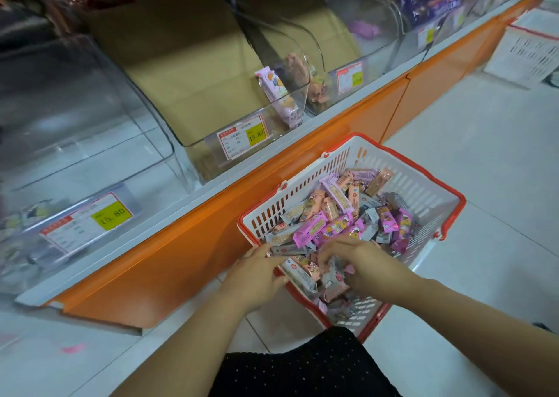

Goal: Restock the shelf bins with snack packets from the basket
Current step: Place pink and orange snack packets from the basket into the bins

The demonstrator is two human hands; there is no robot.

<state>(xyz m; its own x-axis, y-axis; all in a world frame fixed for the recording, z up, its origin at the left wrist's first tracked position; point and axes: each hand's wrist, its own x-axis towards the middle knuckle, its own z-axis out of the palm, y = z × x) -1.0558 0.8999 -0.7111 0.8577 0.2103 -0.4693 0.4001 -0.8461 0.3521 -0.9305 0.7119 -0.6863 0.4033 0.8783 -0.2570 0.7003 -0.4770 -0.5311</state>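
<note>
A white basket (pixel 305 191) with a red rim sits on the floor by the shelf, full of pink, peach and grey snack packets (pixel 344 212). My left hand (pixel 257 271) rests at the basket's near left rim, its fingers curled on a peach packet (pixel 299 268). My right hand (pixel 360 260) reaches into the near end of the pile, its fingers closed around grey and pink packets (pixel 332 278). On the shelf above, a clear bin (pixel 193 73) lined with cardboard holds a pink packet (pixel 279 97) at its right side. The bin to its right (pixel 302 42) holds peach packets (pixel 299 70).
The orange shelf front (pixel 181 245) runs diagonally just left of the basket. A clear bin (pixel 75 109) at far left has a 15.80 price tag (pixel 90 221). Further bins (pixel 423 3) hold purple packets. A second white basket (pixel 529 52) stands at the far right on the tiled floor.
</note>
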